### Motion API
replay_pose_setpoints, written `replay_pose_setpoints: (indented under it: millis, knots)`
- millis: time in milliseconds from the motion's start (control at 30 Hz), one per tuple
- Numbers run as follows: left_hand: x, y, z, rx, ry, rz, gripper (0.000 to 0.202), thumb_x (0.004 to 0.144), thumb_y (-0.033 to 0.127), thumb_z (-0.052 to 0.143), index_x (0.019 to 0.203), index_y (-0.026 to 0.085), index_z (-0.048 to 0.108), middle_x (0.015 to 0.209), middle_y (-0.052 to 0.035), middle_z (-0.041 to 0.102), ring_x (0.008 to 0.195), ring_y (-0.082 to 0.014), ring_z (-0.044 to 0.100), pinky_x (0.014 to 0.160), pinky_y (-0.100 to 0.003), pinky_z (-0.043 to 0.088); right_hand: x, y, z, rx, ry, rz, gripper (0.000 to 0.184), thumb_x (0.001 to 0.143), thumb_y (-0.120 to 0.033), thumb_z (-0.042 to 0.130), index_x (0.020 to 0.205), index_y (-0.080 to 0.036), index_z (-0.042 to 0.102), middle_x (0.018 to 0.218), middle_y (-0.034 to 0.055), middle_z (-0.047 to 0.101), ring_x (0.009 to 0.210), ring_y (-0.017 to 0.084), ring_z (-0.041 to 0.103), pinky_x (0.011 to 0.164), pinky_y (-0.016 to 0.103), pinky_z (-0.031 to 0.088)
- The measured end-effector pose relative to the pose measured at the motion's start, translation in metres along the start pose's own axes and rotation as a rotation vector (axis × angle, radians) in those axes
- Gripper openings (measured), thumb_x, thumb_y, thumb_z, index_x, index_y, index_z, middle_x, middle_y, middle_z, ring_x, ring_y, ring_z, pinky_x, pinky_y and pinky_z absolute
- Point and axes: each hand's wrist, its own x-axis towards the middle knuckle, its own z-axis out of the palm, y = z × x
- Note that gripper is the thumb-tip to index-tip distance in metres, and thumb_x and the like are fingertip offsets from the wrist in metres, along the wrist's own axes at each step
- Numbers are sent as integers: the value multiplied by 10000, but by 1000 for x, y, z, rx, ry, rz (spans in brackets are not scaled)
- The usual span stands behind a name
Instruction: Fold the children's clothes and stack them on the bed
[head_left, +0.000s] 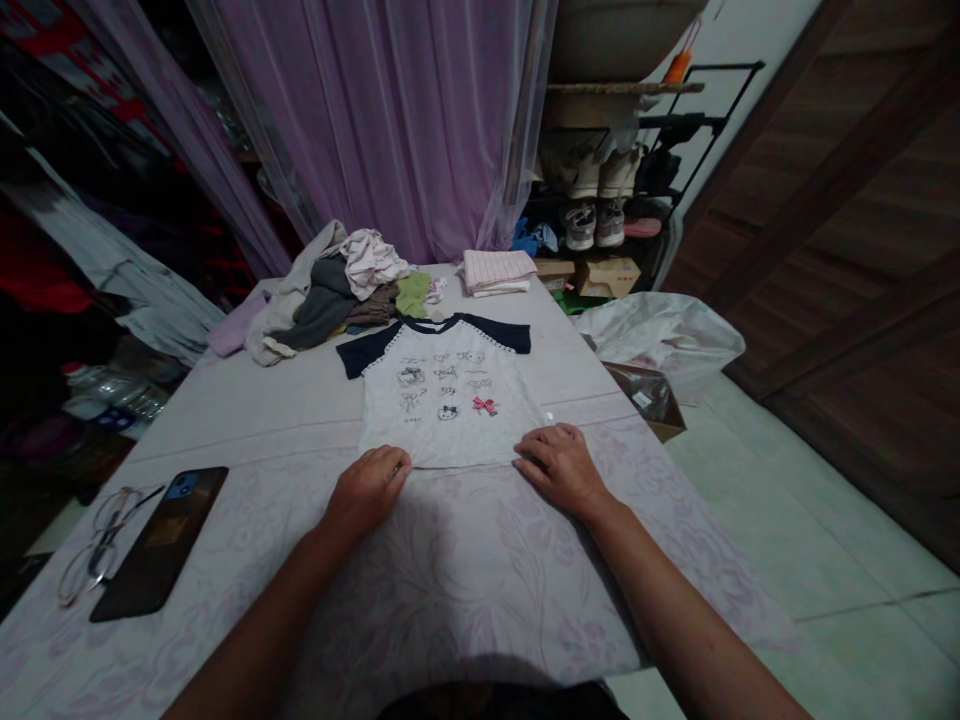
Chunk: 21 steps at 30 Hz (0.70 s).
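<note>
A small white T-shirt with dark navy sleeves and little printed drawings lies flat on the cloth-covered table, its neck pointing away from me. My left hand rests at the shirt's bottom left corner, fingers curled and pinching the hem. At the bottom right corner sits my right hand, fingers bent down onto the hem edge.
A heap of unfolded clothes lies at the table's far left and a folded striped stack at the far middle. A phone and glasses lie at the near left. A cardboard box and plastic bag stand on the floor to the right.
</note>
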Motion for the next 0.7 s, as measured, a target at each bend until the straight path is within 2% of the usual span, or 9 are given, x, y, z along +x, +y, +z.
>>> replay_pose_setpoints:
  millis: [200, 500, 700]
  knots:
    - [-2, -4, -2, -78, 42, 46, 188, 910, 299, 395, 830, 219, 545, 877, -23, 635, 870, -190, 583, 787, -323, 439, 0, -2, 0, -40, -5, 14, 159, 894, -344, 603, 940, -223, 696, 978, 59, 697, 965, 213, 593, 978, 423, 273]
    - [-10, -5, -10, -12, 55, 164, 210, 924, 295, 373, 818, 217, 536, 854, -35, 635, 845, -195, 576, 780, -330, 442, 1, -2, 2, -56, 8, 28, 138, 916, -288, 567, 907, -234, 694, 943, 40, 708, 931, 197, 603, 997, 425, 260]
    - [-9, -9, -6, -14, 39, 163, 195, 915, 293, 392, 815, 218, 542, 858, -33, 637, 846, -195, 571, 775, -331, 443, 4, -17, -3, -69, 8, 40, 152, 895, -346, 600, 926, -226, 687, 970, 53, 698, 958, 217, 592, 1044, 468, 222]
